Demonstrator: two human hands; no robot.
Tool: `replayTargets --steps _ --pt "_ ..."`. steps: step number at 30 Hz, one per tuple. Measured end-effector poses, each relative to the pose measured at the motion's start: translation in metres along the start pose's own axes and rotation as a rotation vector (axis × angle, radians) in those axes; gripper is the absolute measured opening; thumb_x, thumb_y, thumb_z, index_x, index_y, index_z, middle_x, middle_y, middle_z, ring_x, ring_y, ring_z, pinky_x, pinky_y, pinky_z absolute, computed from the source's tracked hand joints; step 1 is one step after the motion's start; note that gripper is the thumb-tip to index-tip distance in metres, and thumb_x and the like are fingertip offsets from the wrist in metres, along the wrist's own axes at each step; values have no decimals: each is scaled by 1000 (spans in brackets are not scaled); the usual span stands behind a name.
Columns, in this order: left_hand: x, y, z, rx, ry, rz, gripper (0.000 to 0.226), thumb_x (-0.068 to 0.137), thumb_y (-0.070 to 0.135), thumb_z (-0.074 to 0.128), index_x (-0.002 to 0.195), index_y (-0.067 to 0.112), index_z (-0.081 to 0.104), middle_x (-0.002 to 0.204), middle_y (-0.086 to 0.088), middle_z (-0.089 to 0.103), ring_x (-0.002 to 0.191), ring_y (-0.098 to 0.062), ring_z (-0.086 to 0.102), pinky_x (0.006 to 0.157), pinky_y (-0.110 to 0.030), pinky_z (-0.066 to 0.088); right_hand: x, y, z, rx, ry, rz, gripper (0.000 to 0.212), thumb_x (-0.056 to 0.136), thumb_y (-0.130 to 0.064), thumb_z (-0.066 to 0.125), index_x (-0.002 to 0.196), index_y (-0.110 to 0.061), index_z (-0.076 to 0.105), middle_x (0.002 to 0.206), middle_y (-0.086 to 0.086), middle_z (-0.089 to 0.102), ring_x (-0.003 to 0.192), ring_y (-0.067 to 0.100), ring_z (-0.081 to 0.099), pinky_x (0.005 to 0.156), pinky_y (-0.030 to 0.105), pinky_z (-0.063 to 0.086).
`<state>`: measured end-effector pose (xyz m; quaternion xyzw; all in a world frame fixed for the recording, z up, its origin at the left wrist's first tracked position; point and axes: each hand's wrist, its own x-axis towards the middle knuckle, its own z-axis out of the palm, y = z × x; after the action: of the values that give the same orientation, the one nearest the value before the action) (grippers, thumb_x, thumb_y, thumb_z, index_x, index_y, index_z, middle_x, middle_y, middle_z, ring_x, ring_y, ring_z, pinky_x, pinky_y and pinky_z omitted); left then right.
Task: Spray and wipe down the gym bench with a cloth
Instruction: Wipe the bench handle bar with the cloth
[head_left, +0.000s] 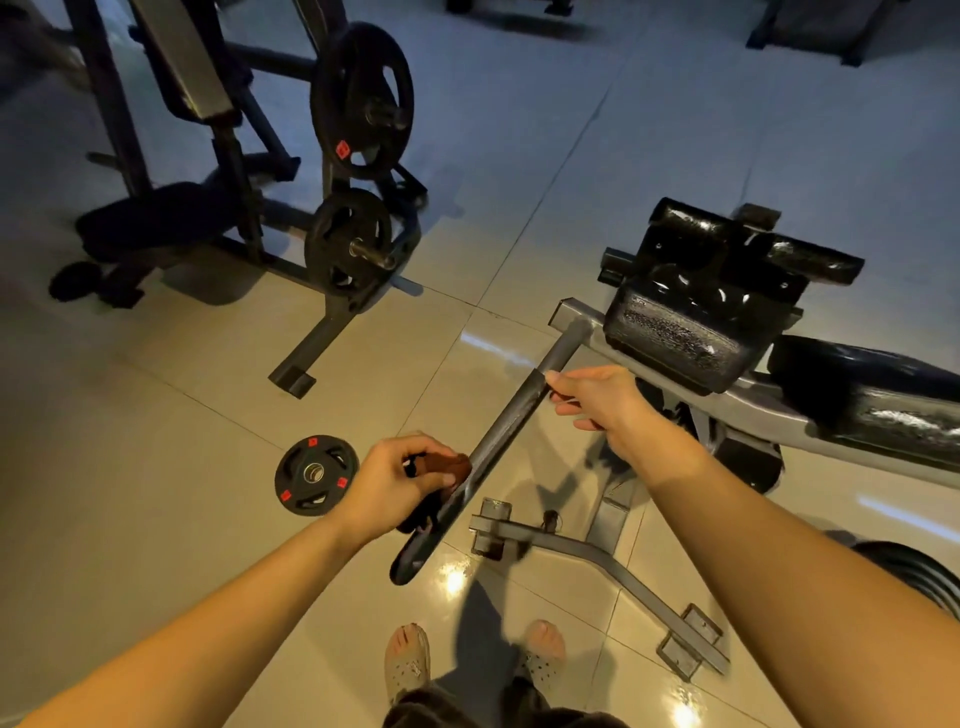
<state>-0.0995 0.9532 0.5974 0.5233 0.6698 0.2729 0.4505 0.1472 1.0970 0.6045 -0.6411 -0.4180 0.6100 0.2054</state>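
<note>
**A:** You're mid-wipe, I'd say. The bench sits at 2 o'clock, its grey bar slanting down toward 6. Your left hand clamps the brown cloth on the bar's low end.

**B:** Your right hand is curled by the bar's top, can't tell if it's holding anything. Next you'd probably drag the cloth up, keeping pressure. Loose plate at 9 o'clock.

The left hand holds a cloth against the bench's bar; the right hand seemingly touches it.

Loose weight plate lies left of the bench.
</note>
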Motion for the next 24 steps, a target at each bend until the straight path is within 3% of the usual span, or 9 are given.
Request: replayTargets --steps 2,5,9,13,17,22,24 --pt "5 6 -1 -19 2 -40 21 85 4 80 97 22 79 94 6 75 91 -10 71 87 -28 57 0 0 0 7 2 3 30 90 -32 76 112 -11 72 104 6 75 91 15 69 93 40 53" --pt "50 44 25 -10 81 81 21 85 7 80 99 22 79 96 8 75 92 -4 69 87 -16 54 2 0 3 -1 7 -1 31 91 -33 76 113 -11 72 103 6 75 88 14 69 88 37 52" --pt "101 78 44 -217 153 17 21 85 5 80 104 12 78 98 -2 77 94 -19 73 89 -32 60 5 -2 4 1 52 -15 33 92 -35 75 114 -11 72 103 7 76 83 14 68 74 30 50" --pt "59 39 17 -314 10 -151 22 89 4 76 110 13 76 105 -8 75 98 -28 73 77 -33 62 8 -4 -5 4 13 12 36 90 -35 77 116 -12 72 105 5 76 86 12 68 69 28 49" --pt "-5 -10 -12 -290 -108 -272 20 88 3 76 104 15 78 102 -10 77 99 -30 74 95 -52 59 8 3 -8 2 -9 22 34 89 -35 78 115 -14 73 106 3 76 92 13 69 71 28 52" --pt "17 26 6 -229 5 -178 16 87 12 79 100 22 78 97 -3 78 90 -31 75 86 -52 61 10 6 2 57 41 22 31 89 -35 78 111 -13 73 101 5 77 80 12 69 68 29 54" --pt "36 46 21 -231 100 -78 19 84 9 82 97 22 79 96 2 77 91 -16 74 92 -43 61 9 2 4 58 44 26 29 89 -32 79 109 -12 74 100 7 77 77 12 68 67 30 54"
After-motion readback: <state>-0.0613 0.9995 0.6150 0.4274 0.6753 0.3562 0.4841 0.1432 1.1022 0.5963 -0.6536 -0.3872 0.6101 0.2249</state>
